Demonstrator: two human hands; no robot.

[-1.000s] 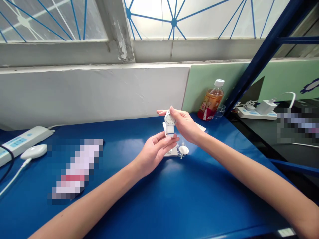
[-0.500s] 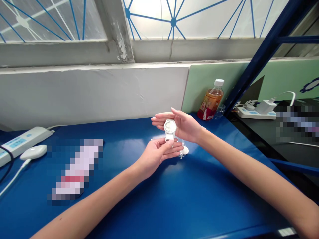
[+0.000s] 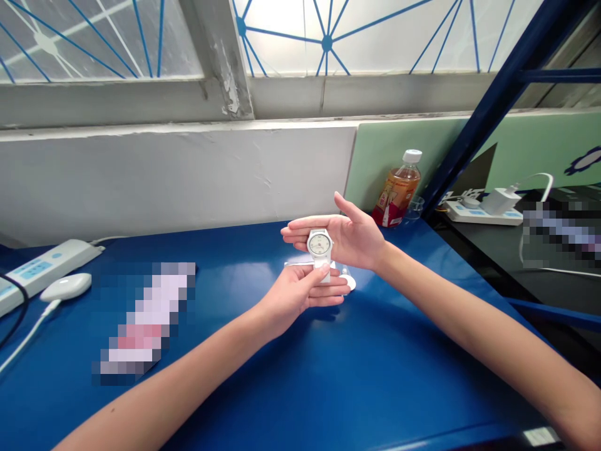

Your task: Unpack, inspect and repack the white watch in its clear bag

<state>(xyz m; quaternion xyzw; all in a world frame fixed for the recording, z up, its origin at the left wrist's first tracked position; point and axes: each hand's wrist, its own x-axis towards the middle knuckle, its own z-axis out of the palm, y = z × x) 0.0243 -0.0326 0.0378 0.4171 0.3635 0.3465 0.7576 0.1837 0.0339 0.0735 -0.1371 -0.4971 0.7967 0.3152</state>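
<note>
Holding a white watch (image 3: 320, 243) face-up on the spread right hand (image 3: 353, 241), left hand (image 3: 297, 295) pinching its lower strap; watch held above the blue table (image 3: 328, 382), strap seemingly unfastened

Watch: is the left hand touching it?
Touching. The head view shows the left hand pinching the watch by its lower strap, thumb on top.

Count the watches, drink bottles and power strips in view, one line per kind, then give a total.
Watches: 1, the white watch against the open right hand, its strap pinched by the left hand.
Drink bottles: 1, the white-capped bottle.
Power strips: 2, the left power strip and the right power strip.
Total: 4.
</note>
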